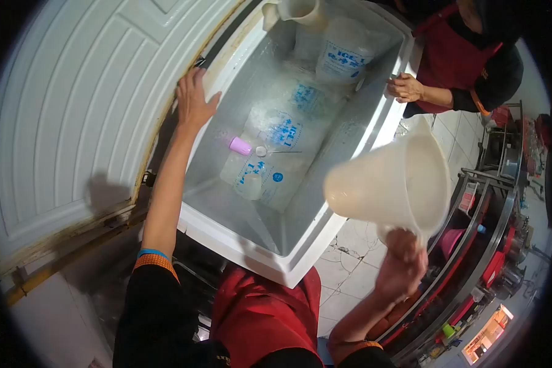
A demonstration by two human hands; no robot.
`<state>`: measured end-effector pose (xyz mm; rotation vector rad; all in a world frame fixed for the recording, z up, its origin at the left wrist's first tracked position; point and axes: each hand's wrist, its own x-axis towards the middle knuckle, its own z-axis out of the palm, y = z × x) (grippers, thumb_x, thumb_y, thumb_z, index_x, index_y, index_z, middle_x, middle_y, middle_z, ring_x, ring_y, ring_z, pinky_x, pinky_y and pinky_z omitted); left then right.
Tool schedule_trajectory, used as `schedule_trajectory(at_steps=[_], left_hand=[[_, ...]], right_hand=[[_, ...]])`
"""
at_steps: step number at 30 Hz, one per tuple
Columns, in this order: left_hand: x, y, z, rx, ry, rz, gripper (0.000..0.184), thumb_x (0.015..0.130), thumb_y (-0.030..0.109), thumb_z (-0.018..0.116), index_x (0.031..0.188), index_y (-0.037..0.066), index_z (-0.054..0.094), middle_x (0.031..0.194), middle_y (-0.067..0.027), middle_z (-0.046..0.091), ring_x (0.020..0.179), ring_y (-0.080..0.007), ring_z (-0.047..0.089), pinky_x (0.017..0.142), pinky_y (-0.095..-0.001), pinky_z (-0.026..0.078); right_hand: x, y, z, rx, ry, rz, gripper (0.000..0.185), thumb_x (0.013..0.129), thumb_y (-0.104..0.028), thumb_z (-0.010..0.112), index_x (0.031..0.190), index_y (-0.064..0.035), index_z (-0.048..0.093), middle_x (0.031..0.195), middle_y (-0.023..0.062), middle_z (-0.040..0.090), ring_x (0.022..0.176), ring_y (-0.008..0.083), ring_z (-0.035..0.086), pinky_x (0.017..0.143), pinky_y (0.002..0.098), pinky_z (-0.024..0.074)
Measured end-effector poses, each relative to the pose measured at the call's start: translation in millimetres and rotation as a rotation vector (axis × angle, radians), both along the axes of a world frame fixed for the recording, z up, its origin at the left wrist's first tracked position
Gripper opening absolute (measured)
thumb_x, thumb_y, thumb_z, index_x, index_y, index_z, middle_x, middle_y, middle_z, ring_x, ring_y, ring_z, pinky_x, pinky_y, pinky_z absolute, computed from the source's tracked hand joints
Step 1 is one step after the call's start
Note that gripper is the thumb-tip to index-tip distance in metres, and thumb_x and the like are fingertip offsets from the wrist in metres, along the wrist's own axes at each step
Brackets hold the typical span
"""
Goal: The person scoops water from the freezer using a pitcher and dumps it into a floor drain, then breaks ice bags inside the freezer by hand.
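Observation:
My left hand (195, 101) rests on the rim of the white chest freezer (205, 236), fingers spread. My right hand (406, 260) is closed round the handle of a large translucent pitcher (374, 184), tilted onto its side to the right of the freezer. Inside the freezer lie bags of ice (279, 129) with blue print, a pink cup (240, 146), a long-handled scoop (262, 151) and a clear cup (250, 186). Another pitcher (299, 8) stands at the freezer's far end, beside an upright ice bag (345, 55).
The raised white freezer lid (67, 110) fills the left side. A person in a red apron (448, 58) stands at the upper right, with a hand (405, 88) at the freezer rim. Metal shelving (481, 227) with assorted items runs along the right, beyond the tiled floor (343, 260).

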<state>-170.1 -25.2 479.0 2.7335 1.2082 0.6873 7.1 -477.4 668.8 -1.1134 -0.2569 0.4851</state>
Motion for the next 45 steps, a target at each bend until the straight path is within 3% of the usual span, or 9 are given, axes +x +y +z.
schedule_trajectory(at_steps=[3,8,12,16,18,21,27,33,45], left_hand=[[-12,7,-20,-0.015,-0.006,-0.133,0.068,0.080,0.017,0.074,0.138,0.001,0.043,0.140,-0.0166,0.044,0.130,-0.0358,0.040,0.108,-0.0498,0.032],[-16,9,-24,-0.110,0.018,-0.328,0.063,0.082,0.015,0.071,0.137,0.002,0.045,0.144,-0.0135,0.043,0.136,-0.0315,0.038,0.112,-0.0433,0.035],[-18,11,-21,-0.168,0.064,-0.338,0.067,0.082,0.015,0.072,0.141,0.002,0.042,0.150,-0.0095,0.039,0.141,-0.0293,0.032,0.115,-0.0406,0.034],[-12,12,-21,-0.246,0.099,-0.297,0.068,0.082,0.011,0.071,0.142,0.003,0.042,0.151,-0.0097,0.038,0.142,-0.0296,0.032,0.114,-0.0406,0.035],[-10,15,-23,-0.261,0.091,-0.312,0.070,0.081,0.008,0.072,0.143,0.004,0.041,0.151,-0.0103,0.038,0.142,-0.0306,0.032,0.115,-0.0419,0.034],[-7,19,-26,-0.277,0.090,-0.309,0.071,0.080,0.005,0.072,0.144,0.005,0.041,0.150,-0.0110,0.038,0.142,-0.0322,0.033,0.116,-0.0432,0.033],[-1,23,-29,-0.298,0.116,-0.282,0.064,0.078,0.003,0.074,0.137,0.005,0.049,0.147,-0.0136,0.043,0.139,-0.0354,0.037,0.114,-0.0451,0.035],[-1,26,-39,-0.318,0.137,-0.281,0.059,0.076,0.001,0.076,0.131,0.003,0.054,0.144,-0.0180,0.044,0.140,-0.0377,0.037,0.114,-0.0492,0.034],[-7,23,-48,-0.260,0.208,-0.218,0.060,0.076,0.006,0.080,0.130,0.012,0.054,0.144,-0.0131,0.044,0.137,-0.0363,0.039,0.112,-0.0466,0.038]], right_hand=[[-15,87,-19,-0.222,0.222,-0.156,0.027,0.095,-0.025,0.051,0.075,-0.0069,0.045,0.072,0.0012,0.039,0.068,0.0136,0.040,0.061,0.0267,0.0326],[2,181,-182,-0.147,0.355,0.013,0.029,0.098,-0.025,0.055,0.076,-0.0070,0.050,0.072,0.0008,0.044,0.067,0.0132,0.045,0.062,0.0317,0.0384],[38,247,-296,-0.612,-0.055,0.157,0.042,0.095,-0.031,0.057,0.063,-0.0034,0.051,0.061,0.0037,0.051,0.059,0.0144,0.049,0.058,0.0354,0.0424],[94,302,-406,-0.896,-0.284,0.323,0.042,0.095,-0.033,0.056,0.068,-0.0017,0.061,0.065,0.0069,0.059,0.060,0.0211,0.056,0.060,0.0354,0.0435],[114,323,-458,-1.145,-0.675,0.382,0.045,0.093,-0.037,0.057,0.071,0.0014,0.065,0.077,0.0198,0.069,0.072,0.0367,0.065,0.069,0.0433,0.0487],[128,345,-524,-1.287,-0.856,0.388,0.042,0.092,-0.036,0.058,0.076,0.0014,0.068,0.086,0.0264,0.068,0.085,0.0456,0.065,0.078,0.0513,0.0499],[145,373,-607,-1.336,-0.800,0.476,0.036,0.090,-0.036,0.059,0.086,-0.0018,0.072,0.091,0.0244,0.070,0.092,0.0430,0.066,0.091,0.0565,0.0444],[131,384,-635,-1.188,-0.929,0.462,0.025,0.090,-0.026,0.061,0.083,-0.0049,0.071,0.087,0.0171,0.069,0.092,0.0377,0.063,0.090,0.0525,0.0428],[108,356,-661,-1.123,-1.057,0.479,0.030,0.091,-0.026,0.059,0.075,-0.0028,0.070,0.077,0.0195,0.067,0.083,0.0358,0.063,0.088,0.0489,0.0427]])
